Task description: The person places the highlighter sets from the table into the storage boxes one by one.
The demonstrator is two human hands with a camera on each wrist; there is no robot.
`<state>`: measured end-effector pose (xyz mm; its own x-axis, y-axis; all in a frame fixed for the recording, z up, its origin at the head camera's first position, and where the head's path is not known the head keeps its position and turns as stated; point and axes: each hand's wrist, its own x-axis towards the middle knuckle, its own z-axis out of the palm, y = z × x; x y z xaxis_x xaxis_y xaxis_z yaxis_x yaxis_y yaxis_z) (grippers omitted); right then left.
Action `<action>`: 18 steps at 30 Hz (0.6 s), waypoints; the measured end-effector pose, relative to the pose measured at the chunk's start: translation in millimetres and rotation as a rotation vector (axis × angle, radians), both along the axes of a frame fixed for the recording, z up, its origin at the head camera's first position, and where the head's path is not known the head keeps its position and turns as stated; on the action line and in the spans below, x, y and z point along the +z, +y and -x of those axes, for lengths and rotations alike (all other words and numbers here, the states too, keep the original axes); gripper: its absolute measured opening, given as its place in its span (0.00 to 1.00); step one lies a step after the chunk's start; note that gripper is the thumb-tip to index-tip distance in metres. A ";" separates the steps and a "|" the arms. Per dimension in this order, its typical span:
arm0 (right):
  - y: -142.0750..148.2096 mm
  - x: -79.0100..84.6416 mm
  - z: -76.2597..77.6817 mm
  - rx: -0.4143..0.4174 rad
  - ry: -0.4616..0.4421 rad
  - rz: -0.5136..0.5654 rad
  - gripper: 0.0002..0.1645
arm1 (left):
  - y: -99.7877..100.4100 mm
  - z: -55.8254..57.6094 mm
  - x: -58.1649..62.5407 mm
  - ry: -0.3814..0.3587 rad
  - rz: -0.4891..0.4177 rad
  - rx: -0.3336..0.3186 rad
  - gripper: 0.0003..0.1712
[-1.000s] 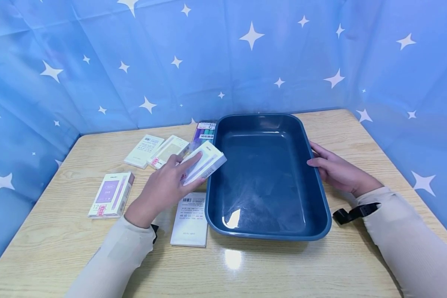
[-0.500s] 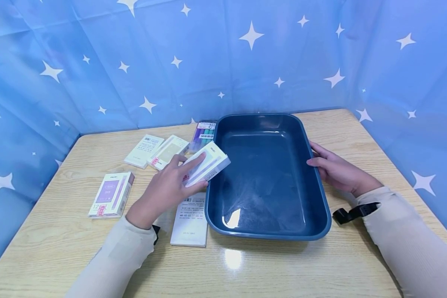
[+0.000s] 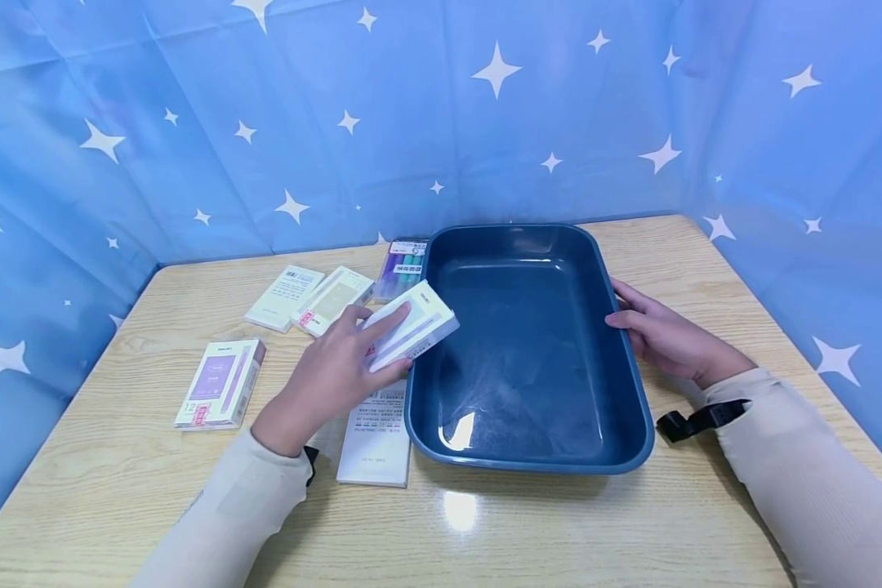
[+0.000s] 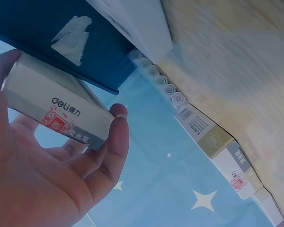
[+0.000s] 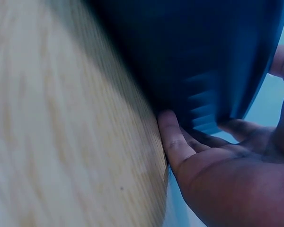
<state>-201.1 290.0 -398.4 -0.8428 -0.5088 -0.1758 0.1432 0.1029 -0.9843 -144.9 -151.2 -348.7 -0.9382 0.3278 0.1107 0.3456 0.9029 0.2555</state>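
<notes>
My left hand (image 3: 331, 367) holds a white highlighter box (image 3: 412, 327), thumb on one edge and fingers on the other. The box is tilted and overlaps the left rim of a dark blue plastic tub (image 3: 522, 467). In the left wrist view, the end of the highlighter box (image 4: 61, 104) shows a deli label and a red sticker. My right hand (image 3: 661, 333) grips the tub's right side, thumb over the rim. Seen from the right wrist, the fingers (image 5: 173, 135) lie against the outer wall of the tub (image 5: 189, 61). Nothing lies inside the tub.
A white box (image 3: 375, 457) lies left of the tub, partly under the left hand. Behind it are a clear pack of purple and green pens (image 3: 400, 265) and two white boxes. A purple-labelled box (image 3: 220, 384) lies farther left. A star-patterned blue curtain (image 3: 412, 122) hangs behind the table.
My left hand has shifted slightly right with the highlighter box, bringing it a little farther over the tub's left rim. The right hand and the tub stay put.
</notes>
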 end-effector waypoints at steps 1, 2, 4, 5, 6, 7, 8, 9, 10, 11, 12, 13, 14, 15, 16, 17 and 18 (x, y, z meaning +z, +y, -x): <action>0.1 0.0 -0.1 0.000 0.001 -0.003 0.44 | 0.2 -0.2 0.2 0.006 0.003 -0.004 0.41; 0.1 0.0 -0.1 -0.001 0.001 -0.005 0.44 | 0.5 -0.3 0.3 0.013 0.005 -0.010 0.41; 0.1 0.3 -0.3 -0.002 0.001 -0.009 0.43 | 0.9 -0.8 0.7 0.027 0.006 -0.025 0.41; -0.1 0.5 -0.3 -0.002 0.002 -0.010 0.43 | 0.9 -0.9 0.8 0.034 0.004 -0.033 0.41; -0.2 0.7 -0.3 -0.003 0.001 -0.012 0.43 | 0.9 -1.1 0.9 0.040 0.003 -0.040 0.41; -0.3 0.8 -0.4 -0.004 0.000 -0.012 0.43 | 1.0 -1.3 1.0 0.047 0.000 -0.047 0.41; -0.5 1.0 -0.4 -0.006 -0.001 -0.012 0.43 | 1.1 -1.6 1.0 0.052 -0.001 -0.053 0.41; -0.6 1.1 -0.4 -0.008 -0.002 -0.012 0.43 | 1.2 -1.9 1.1 0.058 -0.003 -0.058 0.41; -0.7 1.0 -0.3 -0.009 -0.003 -0.012 0.43 | 1.4 -2.2 1.4 0.066 -0.002 -0.063 0.40; -0.7 1.0 -0.3 -0.009 -0.003 -0.013 0.43 | 1.6 -2.7 1.5 0.074 0.000 -0.065 0.40; -0.7 1.0 -0.3 -0.011 -0.002 -0.015 0.43 | 2.0 -3.2 1.8 0.083 0.003 -0.066 0.40; -0.6 1.0 -0.2 -0.013 -0.002 -0.016 0.43 | 2.4 -3.8 1.9 0.091 0.006 -0.066 0.39; -0.5 1.0 -0.2 -0.014 -0.001 -0.017 0.43 | 2.9 -4.3 2.0 0.098 0.012 -0.064 0.39; -0.5 1.1 -0.3 -0.015 0.001 -0.020 0.43 | 3.6 -5.0 2.2 0.105 0.016 -0.061 0.39; -0.5 1.1 -0.4 -0.017 0.001 -0.023 0.43 | 4.3 -5.7 2.2 0.111 0.022 -0.056 0.39; -0.7 1.2 -0.6 -0.020 0.002 -0.027 0.43 | 5.2 -6.6 2.1 0.111 0.026 -0.050 0.39; -0.9 1.3 -0.8 -0.024 0.001 -0.031 0.44 | 6.1 -7.5 1.8 0.108 0.027 -0.045 0.39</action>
<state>-200.2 289.1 -397.2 -0.8548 -0.4828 -0.1902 0.1445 0.1304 -0.9809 -137.5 -145.1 -346.9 -0.9057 0.3732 0.2011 0.4099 0.8921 0.1903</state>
